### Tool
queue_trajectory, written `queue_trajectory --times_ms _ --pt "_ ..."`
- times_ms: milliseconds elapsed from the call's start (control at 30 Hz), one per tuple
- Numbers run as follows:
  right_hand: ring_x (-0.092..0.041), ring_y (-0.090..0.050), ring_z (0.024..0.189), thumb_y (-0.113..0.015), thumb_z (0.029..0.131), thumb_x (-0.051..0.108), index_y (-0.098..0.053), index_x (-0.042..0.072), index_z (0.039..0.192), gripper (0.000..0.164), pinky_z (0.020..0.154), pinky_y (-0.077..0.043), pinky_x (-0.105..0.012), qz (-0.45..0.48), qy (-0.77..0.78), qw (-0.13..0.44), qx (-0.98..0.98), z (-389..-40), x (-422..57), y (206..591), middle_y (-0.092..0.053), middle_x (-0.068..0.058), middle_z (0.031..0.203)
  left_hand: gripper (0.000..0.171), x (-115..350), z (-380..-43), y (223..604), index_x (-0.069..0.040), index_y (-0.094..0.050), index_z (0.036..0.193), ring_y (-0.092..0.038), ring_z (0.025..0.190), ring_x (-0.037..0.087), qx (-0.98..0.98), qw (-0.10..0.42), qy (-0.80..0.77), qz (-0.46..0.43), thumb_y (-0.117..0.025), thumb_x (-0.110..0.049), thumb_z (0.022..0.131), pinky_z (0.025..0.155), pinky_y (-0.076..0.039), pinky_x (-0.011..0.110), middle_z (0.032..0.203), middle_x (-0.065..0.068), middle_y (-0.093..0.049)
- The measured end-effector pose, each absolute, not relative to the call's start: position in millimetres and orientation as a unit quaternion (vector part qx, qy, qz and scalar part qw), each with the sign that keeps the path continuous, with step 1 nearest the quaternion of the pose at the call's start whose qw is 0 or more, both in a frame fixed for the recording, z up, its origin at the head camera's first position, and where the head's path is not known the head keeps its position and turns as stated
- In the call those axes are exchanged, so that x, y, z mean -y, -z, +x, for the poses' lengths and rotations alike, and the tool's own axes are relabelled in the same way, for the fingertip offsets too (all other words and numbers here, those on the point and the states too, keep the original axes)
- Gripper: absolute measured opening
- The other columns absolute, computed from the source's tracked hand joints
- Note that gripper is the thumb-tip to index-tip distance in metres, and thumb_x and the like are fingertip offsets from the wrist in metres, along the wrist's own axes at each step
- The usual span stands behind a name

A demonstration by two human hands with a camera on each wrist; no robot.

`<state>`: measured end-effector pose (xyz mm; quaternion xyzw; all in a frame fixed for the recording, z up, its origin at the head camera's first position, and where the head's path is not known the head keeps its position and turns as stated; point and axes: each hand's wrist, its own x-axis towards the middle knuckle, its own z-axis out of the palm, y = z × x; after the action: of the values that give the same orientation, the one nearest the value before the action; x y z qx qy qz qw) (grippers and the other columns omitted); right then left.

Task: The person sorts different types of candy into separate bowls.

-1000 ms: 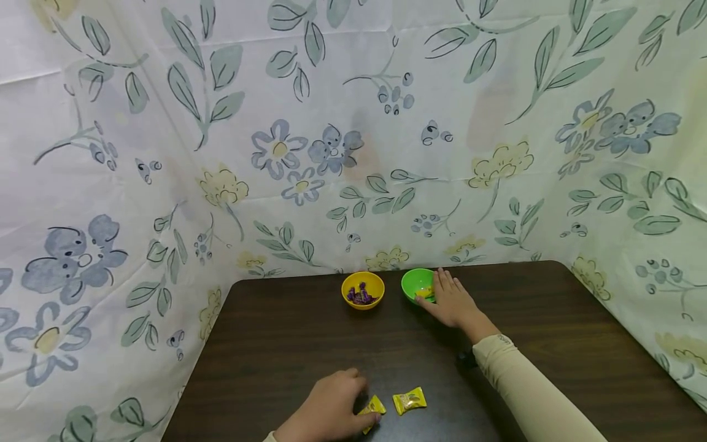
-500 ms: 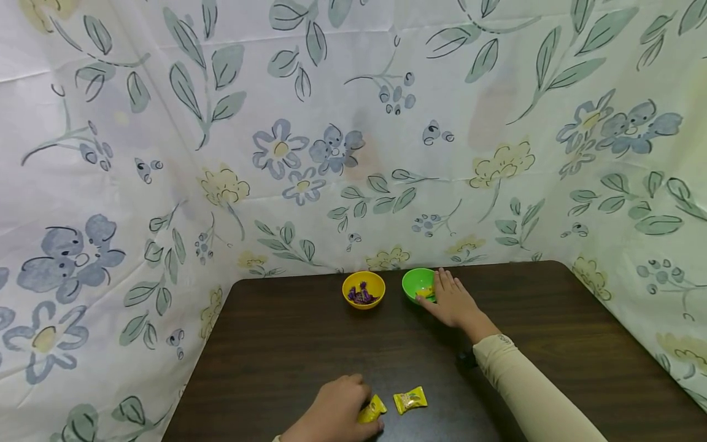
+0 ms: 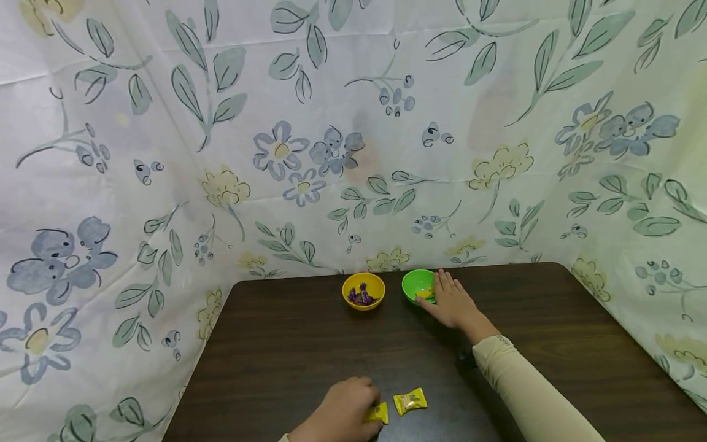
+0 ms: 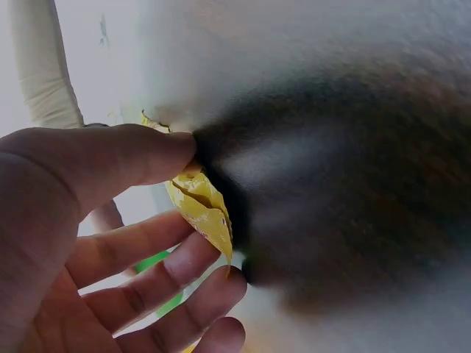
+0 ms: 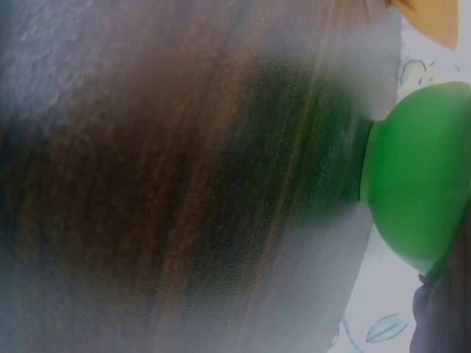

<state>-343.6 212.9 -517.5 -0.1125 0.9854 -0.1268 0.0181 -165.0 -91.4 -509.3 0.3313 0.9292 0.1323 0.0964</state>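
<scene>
My left hand (image 3: 345,408) is low over the near part of the table, pinching a yellow-wrapped candy (image 3: 380,413) between thumb and fingertips. The left wrist view shows its crinkled wrapper (image 4: 202,209) between the thumb and fingers, close to the tabletop. A second yellow candy (image 3: 410,401) lies flat just to the right. At the far side, my right hand (image 3: 455,305) rests against the right side of the green bowl (image 3: 410,281), fingers extended and thumb across its front. Something yellow is inside that bowl, partly hidden by the thumb.
Left of the green bowl stands a yellow-orange bowl (image 3: 363,306) with several purple-wrapped candies (image 3: 361,296). Both bowls sit near the back edge of the dark wooden table (image 3: 276,344). A floral cloth (image 3: 309,245) hangs behind the table and along both sides.
My left hand has closed its fingers over the candy and shifted slightly right, with the candy turning under the fingers. My right hand stays at the green bowl.
</scene>
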Motion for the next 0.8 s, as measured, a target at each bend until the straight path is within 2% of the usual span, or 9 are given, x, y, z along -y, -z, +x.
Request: queue_trajectory --times_ms 267,633,800 --pt "-0.05 -0.012 0.162 -0.041 0.107 0.064 -0.015 -0.013 0.164 0.1 0.132 -0.011 -0.062 -0.114 0.129 0.014 -0.985 -343.3 -212.6 518.6 -0.011 -0.034 0.173 0.015 86.5 -166.6 507.1 -0.023 -0.077 0.09 -0.043 0.065 0.0 -0.925 0.09 -0.131 0.346 -0.083 -0.036 0.09 0.057 -0.038 0.022 0.078 -0.016 -0.053" --pt "-0.05 -0.011 0.163 -0.041 0.107 0.065 -0.015 -0.013 0.164 0.1 0.133 -0.012 -0.061 -0.114 0.13 0.016 -0.985 -343.6 -213.1 519.1 -0.011 -0.033 0.174 0.019 80.3 -175.5 509.3 -0.023 -0.076 0.087 -0.043 0.062 -0.001 -0.929 0.042 -0.138 0.341 -0.083 -0.04 0.088 0.051 -0.038 0.02 0.076 -0.016 -0.053" --pt "-0.05 -0.01 0.163 -0.041 0.107 0.065 -0.014 -0.013 0.164 0.1 0.133 -0.011 -0.061 -0.113 0.131 0.019 -0.985 -343.8 -213.2 519.5 -0.01 -0.033 0.174 0.02 78.2 -181.8 508.5 -0.021 -0.078 0.093 -0.043 0.062 -0.001 -0.931 0.036 -0.157 0.327 -0.084 -0.04 0.088 0.051 -0.038 0.02 0.078 -0.015 -0.056"
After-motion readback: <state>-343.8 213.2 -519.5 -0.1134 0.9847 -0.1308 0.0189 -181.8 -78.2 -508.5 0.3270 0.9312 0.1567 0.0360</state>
